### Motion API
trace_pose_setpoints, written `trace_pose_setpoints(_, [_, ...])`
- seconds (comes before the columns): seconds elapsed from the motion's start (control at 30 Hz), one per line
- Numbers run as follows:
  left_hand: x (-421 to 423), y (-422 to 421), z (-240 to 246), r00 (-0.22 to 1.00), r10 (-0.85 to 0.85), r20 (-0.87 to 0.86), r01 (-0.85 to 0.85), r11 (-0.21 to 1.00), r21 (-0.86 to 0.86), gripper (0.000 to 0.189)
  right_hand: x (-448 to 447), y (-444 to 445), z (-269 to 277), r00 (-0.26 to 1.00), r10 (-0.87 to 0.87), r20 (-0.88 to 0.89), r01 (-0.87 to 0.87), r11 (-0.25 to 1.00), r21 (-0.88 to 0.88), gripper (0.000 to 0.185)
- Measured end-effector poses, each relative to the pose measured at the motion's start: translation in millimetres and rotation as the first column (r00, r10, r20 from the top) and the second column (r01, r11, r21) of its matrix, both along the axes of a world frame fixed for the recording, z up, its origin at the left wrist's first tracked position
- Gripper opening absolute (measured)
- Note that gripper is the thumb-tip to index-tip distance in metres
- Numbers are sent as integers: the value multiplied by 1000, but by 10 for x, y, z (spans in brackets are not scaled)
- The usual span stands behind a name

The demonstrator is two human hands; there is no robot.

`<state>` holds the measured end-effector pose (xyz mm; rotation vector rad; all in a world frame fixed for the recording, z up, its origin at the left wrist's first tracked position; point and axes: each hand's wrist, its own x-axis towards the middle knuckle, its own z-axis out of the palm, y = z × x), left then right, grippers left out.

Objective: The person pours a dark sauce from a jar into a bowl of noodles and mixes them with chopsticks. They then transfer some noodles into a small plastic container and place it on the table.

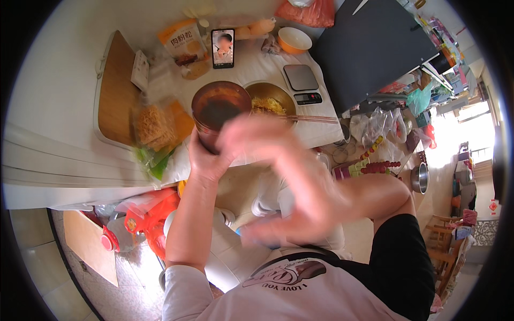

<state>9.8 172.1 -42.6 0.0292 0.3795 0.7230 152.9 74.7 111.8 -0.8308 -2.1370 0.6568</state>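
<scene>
My left hand [207, 160] grips a deep reddish-brown bowl [202, 130] from its near side; dark contents or a dark inner base show inside. My right hand [257, 134] is strongly motion-blurred. One blurred image of it overlaps the bowl's near right side, and a second hand-like smear lies lower, over my lap. Whether its fingers hold anything is hidden by the blur. Just right of the bowl stands a gold-coloured metal bowl [287, 92] with yellow noodles [267, 105] in it. A pair of chopsticks [315, 119] rests across that bowl's near edge, pointing right.
A kitchen scale [301, 78] sits right on the white-covered table [257, 72]. Behind are a smartphone [223, 48], an orange-and-white bowl [295, 40] and an orange food pouch [185, 42]. Dried noodles in a clear bag [154, 126] lie left. A dark cabinet [373, 48] borders the table.
</scene>
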Motion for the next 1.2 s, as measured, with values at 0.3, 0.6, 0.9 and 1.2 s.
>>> trace_pose_setpoints(0.3, [364, -234, 49, 976, 117, 184, -130, 990, 61, 51, 19, 192, -1034, 761, -542, -357, 510, 840, -186, 119])
trace_pose_setpoints(0.6, [1286, -599, 710, 958, 41, 284, -100, 976, 196, 52, 712, -91, -577, 552, -630, -547, 687, 715, -131, 118])
trace_pose_setpoints(0.9, [2623, -1102, 1478, 938, -346, 23, 324, 897, 300, 36, 2130, -794, 252, 283, -826, -488, 942, 335, -21, 111])
trace_pose_setpoints(1.2, [2445, -1107, 1246, 922, -235, -309, 355, 832, 427, 25, 3986, -879, 804, -41, -901, -433, 989, -98, 110, 119])
